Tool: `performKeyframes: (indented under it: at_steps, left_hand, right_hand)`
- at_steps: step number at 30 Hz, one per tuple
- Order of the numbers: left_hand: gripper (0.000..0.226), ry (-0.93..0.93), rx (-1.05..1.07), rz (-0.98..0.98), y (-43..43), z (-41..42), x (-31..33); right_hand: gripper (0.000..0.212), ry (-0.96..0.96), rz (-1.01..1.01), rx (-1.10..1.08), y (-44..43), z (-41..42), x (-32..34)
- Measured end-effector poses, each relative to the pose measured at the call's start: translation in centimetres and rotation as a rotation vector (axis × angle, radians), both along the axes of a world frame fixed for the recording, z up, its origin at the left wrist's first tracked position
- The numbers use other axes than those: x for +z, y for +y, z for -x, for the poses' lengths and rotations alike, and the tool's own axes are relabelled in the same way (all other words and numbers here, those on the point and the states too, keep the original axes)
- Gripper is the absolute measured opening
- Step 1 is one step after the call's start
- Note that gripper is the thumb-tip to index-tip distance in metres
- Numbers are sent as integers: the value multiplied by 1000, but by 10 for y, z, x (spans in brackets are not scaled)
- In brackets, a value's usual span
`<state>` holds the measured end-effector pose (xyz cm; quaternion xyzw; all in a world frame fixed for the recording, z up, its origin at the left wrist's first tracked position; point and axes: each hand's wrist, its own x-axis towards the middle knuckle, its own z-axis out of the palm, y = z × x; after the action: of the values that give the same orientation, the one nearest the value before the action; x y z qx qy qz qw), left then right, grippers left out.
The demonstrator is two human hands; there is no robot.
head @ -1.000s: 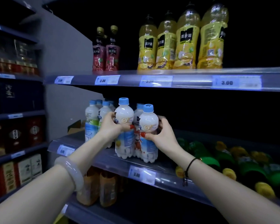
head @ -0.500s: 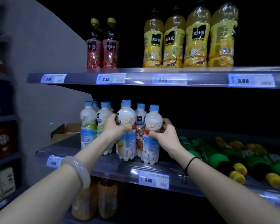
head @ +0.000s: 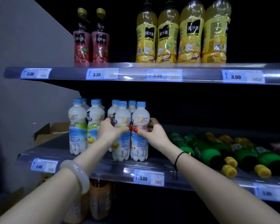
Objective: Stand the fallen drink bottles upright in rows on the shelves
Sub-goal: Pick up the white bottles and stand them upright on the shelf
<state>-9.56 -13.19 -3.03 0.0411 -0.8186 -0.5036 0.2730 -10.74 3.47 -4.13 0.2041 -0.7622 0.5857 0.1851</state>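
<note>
2 hands met at frame centre: the left hand curled round 1 upright white bottle, the right hand round a 2nd white bottle touching it, both at the middle shelf's front edge. Lower right, green bottles lay fallen. Upper frame, yellow bottles stood in a row.

A white plastic bottle with a pale blue cap and yellow-fruit label, gripped by the left hand, stands upright at the front of the grey middle shelf. A matching white bottle with red print touches it at 3 o'clock, gripped by the right hand. At their 4 o'clock, green plastic bottles with yellow caps lie on their sides, caps toward the shelf front.
</note>
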Motion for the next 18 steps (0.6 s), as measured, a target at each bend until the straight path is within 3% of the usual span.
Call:
performKeyframes:
  at_steps: [3,6,9,18]
  left_hand:
    - [81,50,219,119,13,-14,1]
    - [72,417,260,193,47,-30,2]
    - [52,566,-23,235,102,-38,6]
    - [47,381,-691,474,284,-31,-7]
  right_hand:
    - [53,-21,-55,-23,9,-4,0]
    - [46,18,-85,-93,38,-15,0]
    - [32,84,-158,-223,92,-27,2]
    - [30,34,-462,-579,280,-79,1]
